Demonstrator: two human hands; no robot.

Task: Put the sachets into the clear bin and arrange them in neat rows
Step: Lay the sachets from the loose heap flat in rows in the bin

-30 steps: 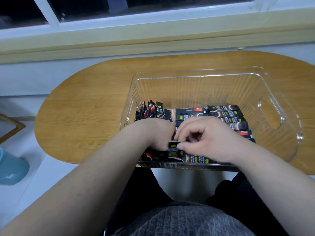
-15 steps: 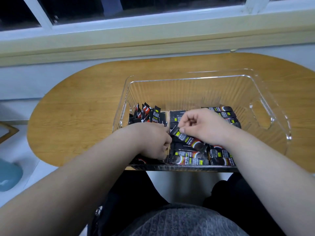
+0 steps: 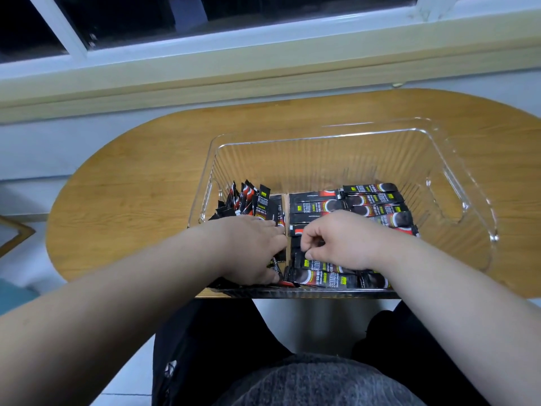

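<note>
In clear bin point(image 3: 456, 183) on bench point(image 3: 131, 200), coffee sachets point(image 3: 322, 206) lie rowed; right hand point(image 3: 342, 241) grip pinches one sachet's end, left hand point(image 3: 254, 250) grip unreadable; judged light, limp, slick, so take by crimped ends.

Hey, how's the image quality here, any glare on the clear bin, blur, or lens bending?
Head view: wide-angle bending curves the window sill and wooden table; small bright glints sit on the right rim of the clear bin; print on the sachets is soft, only partly legible; window panes are dark; indoor light is even, shadows faint.
</note>
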